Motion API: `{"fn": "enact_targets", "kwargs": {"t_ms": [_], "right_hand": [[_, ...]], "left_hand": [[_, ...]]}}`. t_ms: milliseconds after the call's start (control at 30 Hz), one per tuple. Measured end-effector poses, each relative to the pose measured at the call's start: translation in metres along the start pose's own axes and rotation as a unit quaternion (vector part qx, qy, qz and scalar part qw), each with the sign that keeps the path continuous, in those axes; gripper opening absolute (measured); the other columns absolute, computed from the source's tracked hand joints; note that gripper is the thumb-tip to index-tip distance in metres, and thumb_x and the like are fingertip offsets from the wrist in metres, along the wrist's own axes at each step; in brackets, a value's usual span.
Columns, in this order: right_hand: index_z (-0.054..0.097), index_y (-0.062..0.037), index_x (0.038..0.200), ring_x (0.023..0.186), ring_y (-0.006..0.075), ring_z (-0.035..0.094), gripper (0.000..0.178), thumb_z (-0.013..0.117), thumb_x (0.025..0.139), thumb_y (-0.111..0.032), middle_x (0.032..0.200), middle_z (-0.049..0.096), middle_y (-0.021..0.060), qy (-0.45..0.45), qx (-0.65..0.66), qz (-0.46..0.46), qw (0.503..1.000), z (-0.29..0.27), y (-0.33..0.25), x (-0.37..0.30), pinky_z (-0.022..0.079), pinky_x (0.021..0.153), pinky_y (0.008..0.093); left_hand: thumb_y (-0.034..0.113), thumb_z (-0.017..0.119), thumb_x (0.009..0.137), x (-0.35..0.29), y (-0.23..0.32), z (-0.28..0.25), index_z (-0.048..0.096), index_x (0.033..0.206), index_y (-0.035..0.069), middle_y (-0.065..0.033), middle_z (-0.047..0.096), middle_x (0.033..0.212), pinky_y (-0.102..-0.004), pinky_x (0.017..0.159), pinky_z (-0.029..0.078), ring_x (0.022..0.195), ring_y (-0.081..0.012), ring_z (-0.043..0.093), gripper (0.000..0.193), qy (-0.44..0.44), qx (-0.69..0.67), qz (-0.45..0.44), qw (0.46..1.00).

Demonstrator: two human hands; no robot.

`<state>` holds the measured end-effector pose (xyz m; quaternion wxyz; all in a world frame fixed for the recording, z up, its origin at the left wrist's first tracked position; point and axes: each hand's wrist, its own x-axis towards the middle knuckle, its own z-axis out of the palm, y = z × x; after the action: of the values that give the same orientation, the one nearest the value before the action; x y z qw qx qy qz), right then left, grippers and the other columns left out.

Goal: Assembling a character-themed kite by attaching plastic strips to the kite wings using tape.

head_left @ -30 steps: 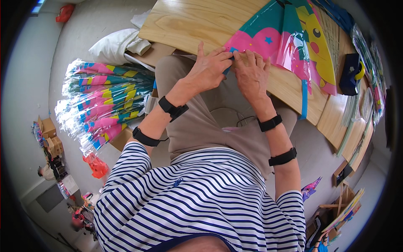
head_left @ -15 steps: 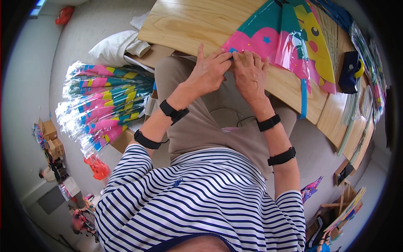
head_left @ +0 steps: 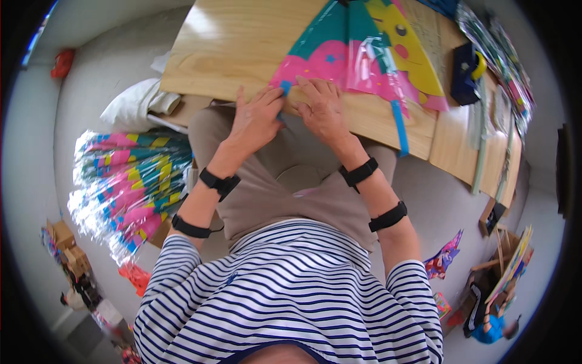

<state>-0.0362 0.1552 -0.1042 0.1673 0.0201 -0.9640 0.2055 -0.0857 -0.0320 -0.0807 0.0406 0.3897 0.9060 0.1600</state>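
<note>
A kite (head_left: 370, 67) of thin pink, teal and yellow sheet, with a cartoon face, lies on the wooden table (head_left: 242, 42) close to its near edge. At its left corner a blue strip (head_left: 285, 87) hangs over the table edge. My left hand (head_left: 256, 120) pinches this strip near the corner, with the index finger raised on the left. Just right of it, my right hand (head_left: 321, 108) rests on the kite's lower edge, its fingers stretched out and thumb apart. Another blue strip (head_left: 400, 128) dangles from the right part of the kite.
Left of my legs stands a bundle of folded kites (head_left: 130, 182) in shiny clear wrap. A dark blue tape dispenser (head_left: 465, 76) sits right of the kite, near wrapped kites (head_left: 500, 67) and thin rods (head_left: 482, 142). White cloth (head_left: 130, 106) lies beyond the left bundle. A person (head_left: 488, 327) is at lower right.
The view has shifted, so the table and kite appear further left. My right hand has moved a little away from my left, and the blue strip at the corner shows more.
</note>
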Motion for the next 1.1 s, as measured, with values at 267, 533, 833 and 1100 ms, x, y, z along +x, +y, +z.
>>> {"fn": "enact_targets", "kwargs": {"t_ms": [267, 533, 833, 1100], "right_hand": [[0.065, 0.0001, 0.107, 0.088, 0.0332, 0.061, 0.032, 0.068, 0.083, -0.021, 0.090, 0.062, 0.0161, 0.280, -0.099, 0.309, 0.904, -0.149, 0.179, -0.024, 0.048, 0.080, 0.0419], [0.059, -0.0007, 0.115, 0.072, 0.0251, 0.065, 0.040, 0.067, 0.087, -0.028, 0.095, 0.064, 0.0139, 0.331, 0.282, 0.529, 0.729, -0.223, 0.303, -0.031, 0.053, 0.065, 0.0372], [0.058, -0.0019, 0.104, 0.064, 0.0238, 0.059, 0.028, 0.068, 0.085, -0.019, 0.087, 0.058, 0.0113, 0.267, 0.386, 0.583, 0.663, -0.249, 0.311, -0.018, 0.051, 0.060, 0.0390], [0.057, -0.0019, 0.103, 0.073, 0.0279, 0.058, 0.030, 0.070, 0.083, -0.020, 0.100, 0.046, 0.0125, 0.240, 0.380, 0.574, 0.685, -0.250, 0.312, -0.016, 0.052, 0.064, 0.0410]], "left_hand": [[0.019, 0.075, 0.074, -0.004, -0.001, -0.003, 0.061, 0.123, 0.010, -0.0039, 0.053, 0.137, -0.0630, 0.112, 0.017, 0.133, -0.0232, 0.043, 0.051, -0.007, -0.030, -0.016, 0.999], [0.017, 0.075, 0.072, -0.006, -0.004, -0.001, 0.061, 0.122, 0.009, -0.0041, 0.053, 0.138, -0.0663, 0.110, 0.018, 0.134, -0.0246, 0.042, 0.053, -0.013, -0.039, -0.026, 0.999], [0.018, 0.076, 0.072, -0.004, -0.002, -0.004, 0.061, 0.124, 0.010, -0.0049, 0.052, 0.140, -0.0611, 0.113, 0.016, 0.134, -0.0246, 0.042, 0.055, -0.028, -0.039, -0.030, 0.998], [0.016, 0.077, 0.071, -0.004, -0.001, -0.002, 0.061, 0.122, 0.009, -0.0048, 0.052, 0.139, -0.0640, 0.112, 0.018, 0.134, -0.0259, 0.042, 0.055, -0.020, -0.038, -0.024, 0.999]]}}
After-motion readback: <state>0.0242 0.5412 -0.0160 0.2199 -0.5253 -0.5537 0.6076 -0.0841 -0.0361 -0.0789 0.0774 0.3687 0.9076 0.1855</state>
